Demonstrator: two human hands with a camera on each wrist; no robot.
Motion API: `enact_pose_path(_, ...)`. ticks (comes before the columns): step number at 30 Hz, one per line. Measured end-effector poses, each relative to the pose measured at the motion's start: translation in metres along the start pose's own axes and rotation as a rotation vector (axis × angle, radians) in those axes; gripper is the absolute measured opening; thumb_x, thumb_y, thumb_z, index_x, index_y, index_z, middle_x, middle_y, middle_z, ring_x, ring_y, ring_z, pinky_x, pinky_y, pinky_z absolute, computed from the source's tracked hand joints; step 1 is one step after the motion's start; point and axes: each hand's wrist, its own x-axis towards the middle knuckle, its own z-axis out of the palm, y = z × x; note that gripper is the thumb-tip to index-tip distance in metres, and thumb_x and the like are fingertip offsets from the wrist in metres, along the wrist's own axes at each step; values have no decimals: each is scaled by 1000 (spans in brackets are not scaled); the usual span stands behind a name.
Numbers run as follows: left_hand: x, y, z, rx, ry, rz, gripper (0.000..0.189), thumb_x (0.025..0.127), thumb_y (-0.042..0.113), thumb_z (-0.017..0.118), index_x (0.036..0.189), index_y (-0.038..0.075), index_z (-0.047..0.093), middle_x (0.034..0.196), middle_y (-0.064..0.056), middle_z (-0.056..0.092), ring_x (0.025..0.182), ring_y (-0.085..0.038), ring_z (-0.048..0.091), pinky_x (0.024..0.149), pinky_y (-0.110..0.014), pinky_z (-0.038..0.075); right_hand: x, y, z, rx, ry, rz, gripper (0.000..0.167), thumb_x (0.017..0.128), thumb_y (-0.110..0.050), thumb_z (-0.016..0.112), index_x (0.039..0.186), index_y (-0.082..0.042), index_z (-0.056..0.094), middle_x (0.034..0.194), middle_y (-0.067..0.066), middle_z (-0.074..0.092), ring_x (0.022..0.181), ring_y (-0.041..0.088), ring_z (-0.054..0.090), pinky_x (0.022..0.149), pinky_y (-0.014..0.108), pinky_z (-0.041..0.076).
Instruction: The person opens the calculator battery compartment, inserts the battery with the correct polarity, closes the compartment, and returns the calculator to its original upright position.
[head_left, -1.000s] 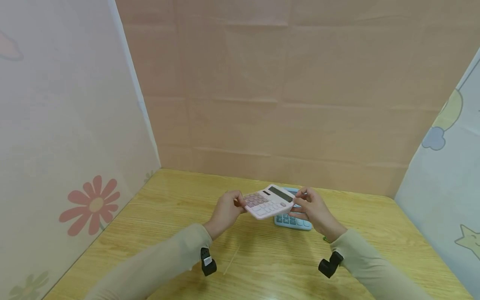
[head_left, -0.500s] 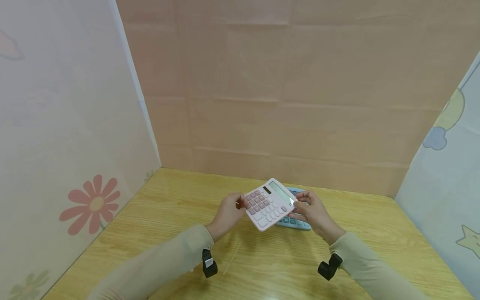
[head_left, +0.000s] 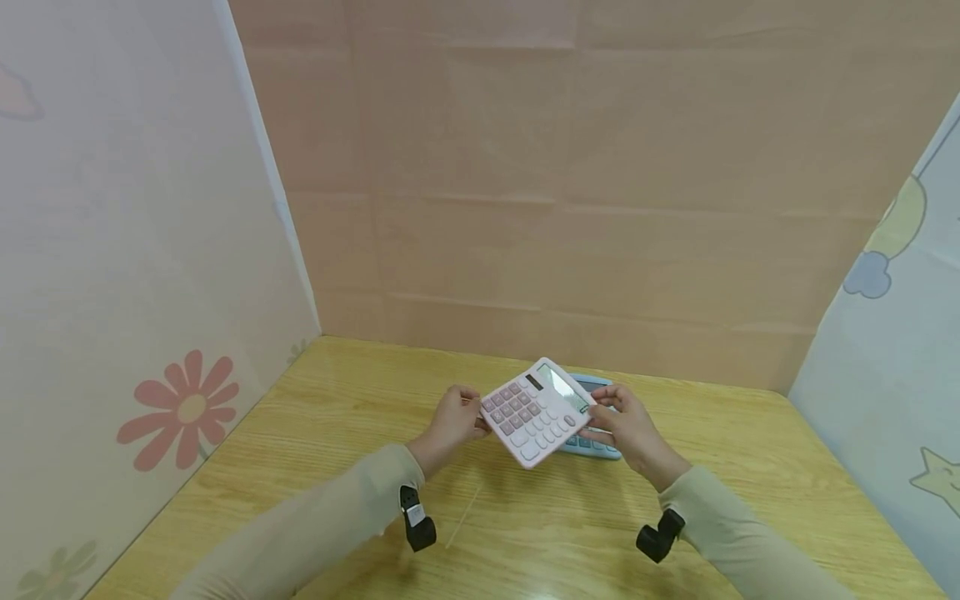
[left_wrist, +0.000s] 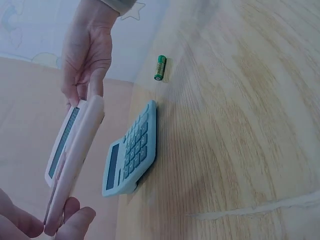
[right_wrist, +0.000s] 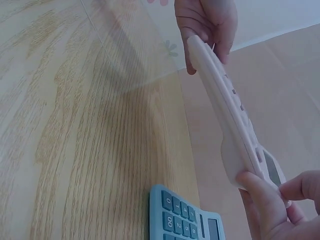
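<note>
A pink calculator (head_left: 534, 417) is held up above the table, tilted so its keys and screen face the head camera. My left hand (head_left: 452, 423) pinches its left corner between thumb and fingers. At the screen end, my right hand (head_left: 632, 427) grips the right corner. Behind and below it, a blue calculator (left_wrist: 131, 152) lies on the table, partly hidden in the head view by the pink one and my right hand. Seen edge-on in the right wrist view, the pink calculator (right_wrist: 227, 107) stands clear of the table.
A green battery (left_wrist: 160, 68) lies on the wooden table (head_left: 360, 392), beyond the blue calculator in the left wrist view. A brown paper-like backdrop (head_left: 555, 208) rises behind the table. Patterned sheets (head_left: 150, 250) flank it on both sides.
The pink calculator has tipped up to face the head camera more, its near edge coming lower. My left hand has shifted its hold slightly along the left corner; my right hand has barely moved.
</note>
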Motion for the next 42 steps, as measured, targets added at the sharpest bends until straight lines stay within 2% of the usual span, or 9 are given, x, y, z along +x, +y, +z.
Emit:
enact_pose_path(5, 3, -5, -6, 4, -73, -83, 23, 102, 1, 42, 118, -13, 49, 98, -18, 58, 72, -18, 62, 77, -36, 60, 1, 2, -2, -29, 6, -5, 31, 99, 0, 42, 127, 6, 30, 119, 18, 40, 87, 14, 60, 77, 29, 60)
enact_pose_path(10, 2, -8, -11, 17, -120, -106, 20, 100, 0, 46, 114, -12, 54, 100, -19, 61, 78, -22, 67, 78, -35, 60, 1, 4, -5, -43, 12, 15, 34, 100, -1, 41, 131, 8, 29, 122, 19, 41, 92, 13, 62, 80, 30, 59)
enact_pose_path(22, 0, -9, -12, 45, -110, -125, 17, 97, -2, 51, 110, -10, 58, 91, -13, 64, 73, -16, 64, 71, -29, 60, 2, 2, -7, -17, 3, 71, 45, 101, -9, 47, 138, 10, 31, 126, 21, 45, 95, 12, 61, 88, 30, 57)
enact_pose_path(26, 1, -8, -15, 39, -103, -143, 16, 95, -3, 54, 109, -11, 59, 86, -11, 64, 69, -14, 64, 69, -28, 60, 4, 0, -4, -11, 0, 73, 45, 102, -10, 45, 139, 11, 30, 128, 21, 45, 100, 14, 60, 89, 29, 56)
enact_pose_path(36, 5, 0, -25, -26, -87, -174, 17, 93, -6, 57, 109, -12, 60, 76, -10, 64, 66, -16, 65, 68, -30, 61, 18, -7, 3, 74, -14, 54, 46, 102, -9, 46, 139, 12, 31, 127, 21, 48, 102, 14, 59, 89, 27, 56)
enact_pose_path(42, 9, 5, -31, -45, -70, -181, 17, 93, -6, 56, 109, -12, 59, 77, -10, 64, 64, -13, 64, 70, -31, 61, 31, -20, 14, 47, 7, 69, 45, 103, -8, 43, 142, 10, 31, 135, 26, 43, 106, 17, 57, 92, 27, 54)
